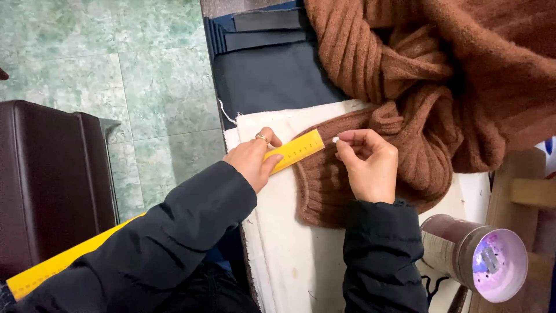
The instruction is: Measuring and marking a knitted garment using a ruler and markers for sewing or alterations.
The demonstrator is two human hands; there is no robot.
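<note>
My left hand [253,159] presses a long yellow ruler [295,150] flat across the ribbed edge of a brown knitted garment [417,87]. The ruler runs back under my left sleeve and shows again at the lower left. My right hand [366,163] pinches a small white piece of chalk [335,139] at the ruler's far end, touching the knit. The garment lies bunched on a cream cloth [289,243] that covers the table.
Folded dark blue fabric [269,69] lies beyond the cream cloth. A cylindrical tin [475,255] lies on its side at the lower right, beside wooden boards [521,191]. A dark brown seat [52,174] stands at the left on a green tiled floor [116,58].
</note>
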